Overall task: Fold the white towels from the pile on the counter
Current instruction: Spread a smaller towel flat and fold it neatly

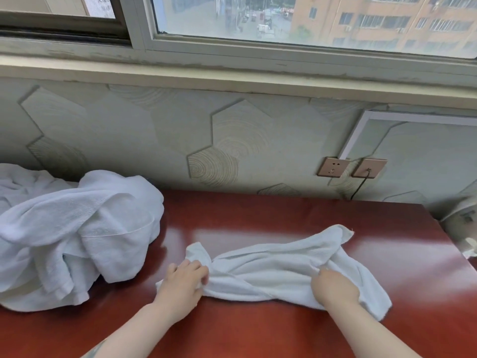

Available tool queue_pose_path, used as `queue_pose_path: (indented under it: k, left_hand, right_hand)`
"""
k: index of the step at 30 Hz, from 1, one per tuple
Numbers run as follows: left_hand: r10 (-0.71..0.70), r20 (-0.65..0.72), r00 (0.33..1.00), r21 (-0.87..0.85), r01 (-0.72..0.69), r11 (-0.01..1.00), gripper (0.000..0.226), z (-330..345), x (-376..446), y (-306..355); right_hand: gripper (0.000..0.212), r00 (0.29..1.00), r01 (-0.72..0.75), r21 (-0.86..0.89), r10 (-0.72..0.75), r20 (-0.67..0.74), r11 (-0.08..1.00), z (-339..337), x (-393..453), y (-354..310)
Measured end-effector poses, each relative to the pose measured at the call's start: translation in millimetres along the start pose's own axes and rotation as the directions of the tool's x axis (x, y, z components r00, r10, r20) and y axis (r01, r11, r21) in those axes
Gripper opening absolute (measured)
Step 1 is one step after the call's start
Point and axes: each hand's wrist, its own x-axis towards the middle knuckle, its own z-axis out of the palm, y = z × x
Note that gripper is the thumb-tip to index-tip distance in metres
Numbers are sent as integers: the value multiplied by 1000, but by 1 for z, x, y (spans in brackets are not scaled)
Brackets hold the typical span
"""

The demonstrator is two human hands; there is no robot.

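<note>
A small white towel (268, 267) lies bunched and twisted across the red-brown counter (258, 213), in front of me. My left hand (183, 280) grips its left end, fingers curled into the cloth. My right hand (333, 286) grips the towel near its right end, with loose cloth spilling past it to the right. A big rumpled pile of white towels (77, 228) sits on the counter's left side, a little apart from the small towel.
The counter runs against a wall with hexagon panels under a window sill (232, 76). Two wall sockets (352, 167) sit at the back right, one with a black cable. A white object (462, 220) stands past the counter's right edge.
</note>
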Motion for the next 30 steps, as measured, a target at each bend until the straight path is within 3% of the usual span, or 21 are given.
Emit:
queue_pose_path:
  k: [3,5,7,9,12,15,17,20,23,26,30]
  left_hand:
    - [-213,-33,976,-33,212,977,20,-6,-1,-4]
    - [-319,-57,946,-17,319,948,21,-13,-1,-10]
    - [-379,-41,924,-79,376,923,29,-24,3,-10]
    - [-345,-121,931,-137,329,934,39,-32,15,-5]
    - [-196,-205,959,-93,180,979,41,-30,43,7]
    - [-183,2,983,-25,183,983,39,-24,61,11]
    - [-180,185,966,61,171,983,39,-25,63,8]
    - [-202,327,923,184,147,972,26,-34,64,-1]
    - [-276,493,825,330,116,937,14,-45,69,0]
    - [-312,569,761,392,83,916,6,-52,77,6]
    - [-386,584,714,490,69,869,41,-57,90,11]
  right_hand:
    - [29,996,-26,8,25,87,1000,-8,2,-1]
    - [27,1000,-8,64,8,4,998,-10,3,-6]
    - [28,986,110,234,-78,-145,966,-8,6,-13]
    - [43,950,289,310,-231,-210,906,-4,11,-23]
    - [64,900,436,219,-418,-126,873,1,16,-48]
    - [71,862,506,27,-506,10,862,5,22,-65]
    - [58,856,516,-66,-513,60,854,3,26,-67]
    - [35,856,517,-169,-510,88,839,-5,35,-60]
    - [27,916,397,-234,-399,40,888,-26,47,-52]
    - [30,959,250,-313,-278,-48,916,-44,60,-45]
    - [30,970,180,-258,-216,-116,949,-54,69,-45]
